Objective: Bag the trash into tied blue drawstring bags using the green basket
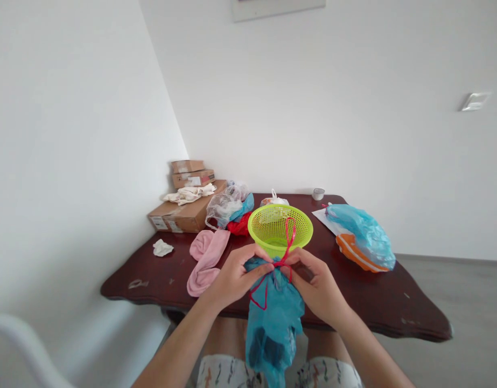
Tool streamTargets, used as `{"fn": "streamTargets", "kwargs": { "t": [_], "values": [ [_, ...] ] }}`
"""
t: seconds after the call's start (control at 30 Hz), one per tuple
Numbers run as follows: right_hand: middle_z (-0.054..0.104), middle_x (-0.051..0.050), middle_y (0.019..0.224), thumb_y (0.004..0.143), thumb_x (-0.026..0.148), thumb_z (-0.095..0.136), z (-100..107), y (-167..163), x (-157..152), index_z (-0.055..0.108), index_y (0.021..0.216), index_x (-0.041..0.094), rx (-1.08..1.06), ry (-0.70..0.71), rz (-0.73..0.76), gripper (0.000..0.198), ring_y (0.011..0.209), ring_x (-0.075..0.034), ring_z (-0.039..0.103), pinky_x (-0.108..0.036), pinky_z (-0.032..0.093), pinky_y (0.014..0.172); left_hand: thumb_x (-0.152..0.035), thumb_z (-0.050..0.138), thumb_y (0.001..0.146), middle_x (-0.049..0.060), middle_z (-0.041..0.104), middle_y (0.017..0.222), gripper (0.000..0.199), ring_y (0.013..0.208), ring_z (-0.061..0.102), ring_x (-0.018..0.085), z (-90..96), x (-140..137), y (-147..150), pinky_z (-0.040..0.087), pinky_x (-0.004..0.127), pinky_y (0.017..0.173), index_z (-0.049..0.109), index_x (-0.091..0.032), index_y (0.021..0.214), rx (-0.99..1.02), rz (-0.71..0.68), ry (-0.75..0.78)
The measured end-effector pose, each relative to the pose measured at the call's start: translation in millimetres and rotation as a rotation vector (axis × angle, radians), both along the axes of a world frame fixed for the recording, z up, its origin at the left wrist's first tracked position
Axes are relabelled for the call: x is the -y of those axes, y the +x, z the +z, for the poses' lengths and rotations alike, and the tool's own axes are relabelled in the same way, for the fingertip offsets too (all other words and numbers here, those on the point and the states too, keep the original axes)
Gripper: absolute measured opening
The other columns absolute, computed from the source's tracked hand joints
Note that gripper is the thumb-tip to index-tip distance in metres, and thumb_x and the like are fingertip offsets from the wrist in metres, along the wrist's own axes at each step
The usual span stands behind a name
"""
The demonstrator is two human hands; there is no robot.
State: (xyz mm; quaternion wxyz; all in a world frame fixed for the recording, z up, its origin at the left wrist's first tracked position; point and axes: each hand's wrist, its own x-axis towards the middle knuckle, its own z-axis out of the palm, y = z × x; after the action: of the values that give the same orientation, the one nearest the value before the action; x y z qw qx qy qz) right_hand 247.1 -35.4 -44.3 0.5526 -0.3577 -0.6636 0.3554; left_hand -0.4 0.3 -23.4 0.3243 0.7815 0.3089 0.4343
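Note:
A blue plastic bag (274,318) hangs at the table's front edge, over my lap. A thin red string (288,242) goes round its gathered neck, with one loop standing up and another dangling to the left. My left hand (240,272) is closed, its thumb and forefinger pinching the string at the bag's neck. From the other side my right hand (315,281) is closed in a pinch on the string too. The knot area is partly hidden by my fingertips. Just behind the hands stands a yellow-green mesh basket (300,218).
Left of the basket lie a pink cloth (208,258), a crumpled tissue (162,248), a red bag (240,225) and clear plastic bags (224,207). Cardboard boxes (183,215) are stacked in the corner. On the right, another blue bag (365,229) rests by an orange item (355,250).

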Motion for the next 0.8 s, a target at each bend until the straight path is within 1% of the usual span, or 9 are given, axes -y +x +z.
{"fn": "streamTargets", "kwargs": {
  "t": [0.13,0.23,0.33,0.4,0.47,0.57,0.63,0.73,0.8],
  "values": [
    [0.079,-0.004,0.097,0.115,0.036,0.072,-2.7,8.8,-1.4,0.076,0.1,0.025,0.104,0.04,-0.082,0.019,0.087,-0.021,0.073,-0.032,0.056,0.077,-0.057,0.083,0.112,0.005,0.08,0.095,0.039,0.088,0.071,0.02,3.3,-5.5,-6.7,0.052,0.029,0.081,0.079,-0.02,0.1,0.057,0.104,-0.072],
    [0.078,-0.005,0.098,0.118,0.04,0.069,-3.2,16.5,-2.9,0.073,0.105,0.026,0.113,0.038,-0.144,0.02,0.086,-0.022,0.074,-0.032,0.058,0.076,-0.064,0.08,0.111,0.004,0.076,0.092,0.046,0.085,0.065,0.02,8.8,-13.1,-19.5,0.049,0.029,0.078,0.078,-0.02,0.098,0.026,0.157,-0.112],
    [0.078,-0.006,0.099,0.119,0.043,0.069,0.0,25.5,-4.3,0.071,0.104,0.026,0.072,0.048,-0.228,0.023,0.088,-0.022,0.075,-0.033,0.06,0.078,-0.068,0.079,0.11,0.005,0.076,0.095,0.05,0.091,0.066,0.022,12.0,-21.3,-40.2,0.051,0.03,0.083,0.079,-0.02,0.097,0.011,0.158,-0.136],
    [0.075,-0.005,0.095,0.118,0.046,0.071,3.1,28.8,-4.1,0.07,0.102,0.026,0.011,0.051,-0.269,0.026,0.084,-0.022,0.073,-0.032,0.059,0.074,-0.069,0.077,0.111,0.005,0.075,0.099,0.05,0.095,0.066,0.023,13.1,-23.7,-53.2,0.052,0.032,0.086,0.079,-0.02,0.1,0.0,0.143,-0.134],
    [0.073,-0.004,0.092,0.117,0.048,0.073,5.2,27.9,-2.7,0.07,0.102,0.026,-0.056,0.058,-0.282,0.027,0.081,-0.02,0.069,-0.03,0.057,0.071,-0.07,0.072,0.114,0.006,0.075,0.103,0.051,0.099,0.066,0.023,14.5,-21.8,-59.8,0.052,0.034,0.092,0.077,-0.02,0.102,-0.04,0.087,-0.109],
    [0.072,-0.003,0.093,0.115,0.05,0.076,6.0,19.5,0.1,0.07,0.105,0.026,-0.128,0.046,-0.253,0.027,0.08,-0.02,0.068,-0.029,0.056,0.069,-0.072,0.073,0.113,0.007,0.076,0.111,0.051,0.105,0.067,0.025,17.5,-11.3,-51.3,0.053,0.035,0.096,0.074,-0.022,0.11,-0.113,0.001,-0.075],
    [0.072,-0.003,0.094,0.114,0.05,0.078,6.4,12.7,1.7,0.068,0.106,0.026,-0.174,0.009,-0.202,0.027,0.081,-0.019,0.068,-0.029,0.055,0.07,-0.071,0.082,0.107,0.006,0.076,0.111,0.05,0.1,0.066,0.023,18.6,-2.7,-35.4,0.053,0.034,0.09,0.075,-0.022,0.116,-0.16,-0.007,-0.086],
    [0.073,-0.003,0.099,0.111,0.048,0.081,9.6,6.9,4.1,0.066,0.111,0.027,-0.218,-0.029,-0.124,0.026,0.087,-0.02,0.069,-0.03,0.056,0.075,-0.06,0.087,0.106,0.002,0.074,0.095,0.04,0.084,0.061,0.019,17.5,7.1,-10.1,0.049,0.03,0.077,0.077,-0.021,0.106,-0.193,-0.021,-0.143],
    [0.074,-0.004,0.104,0.108,0.046,0.084,12.7,7.2,5.7,0.07,0.114,0.027,-0.153,-0.028,-0.082,0.025,0.093,-0.021,0.07,-0.031,0.057,0.08,-0.054,0.087,0.107,0.0,0.074,0.086,0.036,0.078,0.06,0.017,15.7,10.5,0.3,0.047,0.029,0.072,0.077,-0.02,0.098,-0.184,-0.055,-0.178]
  ]
}}
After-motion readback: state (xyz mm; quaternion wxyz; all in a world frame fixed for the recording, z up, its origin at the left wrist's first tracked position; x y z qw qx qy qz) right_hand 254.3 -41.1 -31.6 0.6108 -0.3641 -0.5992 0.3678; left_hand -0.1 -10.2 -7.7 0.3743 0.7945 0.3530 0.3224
